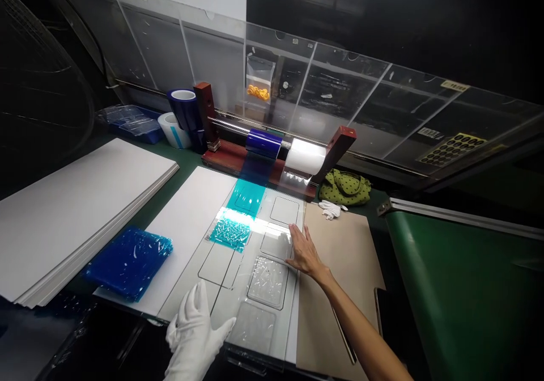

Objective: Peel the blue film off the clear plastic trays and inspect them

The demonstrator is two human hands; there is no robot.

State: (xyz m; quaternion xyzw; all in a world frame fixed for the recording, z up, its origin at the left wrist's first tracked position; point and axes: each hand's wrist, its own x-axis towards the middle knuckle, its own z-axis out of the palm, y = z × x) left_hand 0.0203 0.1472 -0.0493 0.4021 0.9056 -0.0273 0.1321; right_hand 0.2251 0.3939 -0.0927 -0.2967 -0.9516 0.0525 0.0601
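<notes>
Room above panel (244, 273), roller stand (227, 157) behind.

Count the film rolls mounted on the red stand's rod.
2: the blue roll on the left and the whitish roll beside it on the right. No others show on the rod.
</notes>
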